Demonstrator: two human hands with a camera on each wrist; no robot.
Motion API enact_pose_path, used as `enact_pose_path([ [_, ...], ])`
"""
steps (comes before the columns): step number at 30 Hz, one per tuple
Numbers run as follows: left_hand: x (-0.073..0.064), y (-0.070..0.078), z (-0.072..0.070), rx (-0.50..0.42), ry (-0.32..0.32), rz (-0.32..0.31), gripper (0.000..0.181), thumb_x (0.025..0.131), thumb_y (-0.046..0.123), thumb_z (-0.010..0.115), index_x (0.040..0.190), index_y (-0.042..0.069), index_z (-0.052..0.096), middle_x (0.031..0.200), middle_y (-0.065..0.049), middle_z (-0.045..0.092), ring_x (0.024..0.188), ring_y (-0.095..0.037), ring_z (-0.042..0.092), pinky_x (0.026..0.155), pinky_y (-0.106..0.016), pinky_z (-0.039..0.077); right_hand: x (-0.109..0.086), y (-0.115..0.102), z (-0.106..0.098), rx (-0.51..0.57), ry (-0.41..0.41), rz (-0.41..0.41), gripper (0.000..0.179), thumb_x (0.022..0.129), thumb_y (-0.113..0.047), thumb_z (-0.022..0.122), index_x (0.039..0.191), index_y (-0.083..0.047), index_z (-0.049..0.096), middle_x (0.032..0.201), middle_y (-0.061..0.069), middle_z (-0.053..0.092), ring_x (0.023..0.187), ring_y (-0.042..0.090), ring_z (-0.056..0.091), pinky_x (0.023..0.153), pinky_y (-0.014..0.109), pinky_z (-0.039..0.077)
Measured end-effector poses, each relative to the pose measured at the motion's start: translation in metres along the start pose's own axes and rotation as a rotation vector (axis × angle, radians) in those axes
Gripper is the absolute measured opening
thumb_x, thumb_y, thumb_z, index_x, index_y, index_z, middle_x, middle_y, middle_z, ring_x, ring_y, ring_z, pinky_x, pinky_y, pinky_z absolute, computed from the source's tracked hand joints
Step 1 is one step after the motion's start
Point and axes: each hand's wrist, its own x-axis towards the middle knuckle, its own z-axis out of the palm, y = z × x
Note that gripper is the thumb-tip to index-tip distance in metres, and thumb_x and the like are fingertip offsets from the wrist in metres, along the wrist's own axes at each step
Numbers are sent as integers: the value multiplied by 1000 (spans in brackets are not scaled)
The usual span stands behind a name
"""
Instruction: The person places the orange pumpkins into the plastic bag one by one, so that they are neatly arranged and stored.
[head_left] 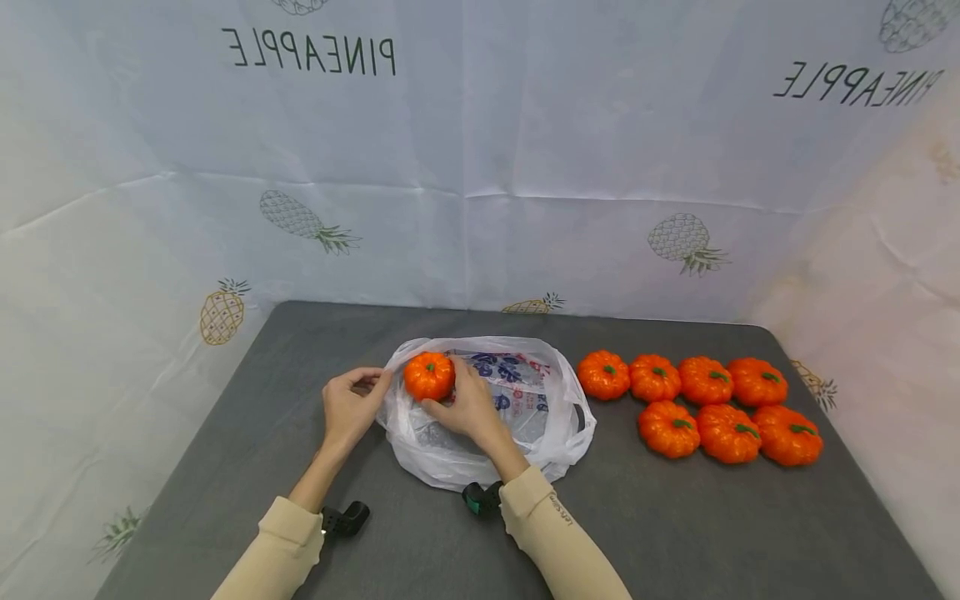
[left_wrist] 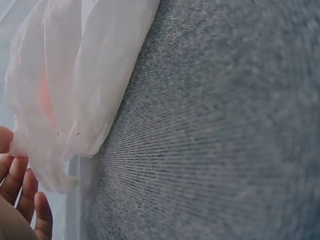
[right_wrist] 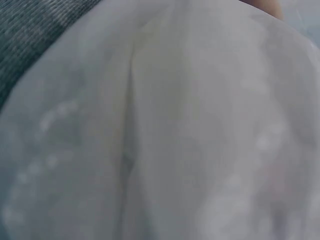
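Note:
A white plastic bag point(head_left: 435, 471) lies spread wide on the table, its mouth facing up and blue and red print showing inside. My right hand point(head_left: 472, 408) grips a small orange toy pumpkin point(head_left: 428, 377) with a green stem, over the left part of the bag's mouth. At the bag's left rim, my left hand point(head_left: 352, 408) pinches the plastic between thumb and fingers. The left wrist view has the left hand's fingers point(left_wrist: 15, 185) at a gathered edge of the bag point(left_wrist: 100, 65), an orange tint showing through. Bag plastic point(right_wrist: 200, 125) covers most of the right wrist view.
Right of the bag, several more orange pumpkins point(head_left: 705, 381) sit in two rows on the dark grey table point(head_left: 600, 533). A white cloth point(head_left: 465, 150) with pineapple prints hangs behind the table and along its sides.

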Motion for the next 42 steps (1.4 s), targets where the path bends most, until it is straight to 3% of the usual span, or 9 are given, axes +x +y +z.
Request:
enact_pose_path([
  [15,0,-2,0,4,11,8,9,85,12,82,85,3,80,73,-13,74,64,6,56,61,-7,45,-3,2,6,20,72,-8,81,84,-32,82,148,0,45,142,29,55,129,50,53,105,65,46],
  [21,1,-2,0,-1,18,4,9,84,12,82,84,3,80,73,-13,74,63,6,57,60,-7,45,-4,0,4,5,57,2,91,82,-35,85,154,-4,39,138,27,52,120,45,55,100,61,50],
  [24,1,-2,0,-3,19,10,9,85,12,82,84,3,80,73,-13,74,63,7,57,61,-6,46,-7,-3,-3,0,37,12,97,80,-35,87,157,-7,36,137,26,49,118,41,54,98,59,52],
  [27,1,-2,0,-5,19,13,9,85,12,82,84,3,80,73,-13,74,63,7,57,61,-6,46,-12,-5,-13,-15,25,-18,91,81,-33,87,155,-7,41,137,25,50,120,40,53,100,58,52],
  [31,1,-3,0,-10,18,9,9,85,11,82,84,2,80,73,-14,74,62,6,57,61,-6,46,-19,-8,-30,-13,29,-110,73,82,-27,86,145,-5,55,132,23,56,119,38,54,101,58,49],
  [35,2,-4,0,-20,23,4,9,85,11,81,84,2,80,73,-15,73,62,5,57,60,-7,46,-25,-12,-47,8,28,-191,64,84,-24,85,140,-6,60,129,20,60,120,39,56,102,60,48],
  [42,2,-4,0,-22,19,10,9,85,10,81,85,2,80,73,-15,74,62,5,57,61,-7,46,-38,-11,-68,13,1,-203,60,84,-24,85,139,-10,63,134,14,62,125,36,56,106,57,48],
])
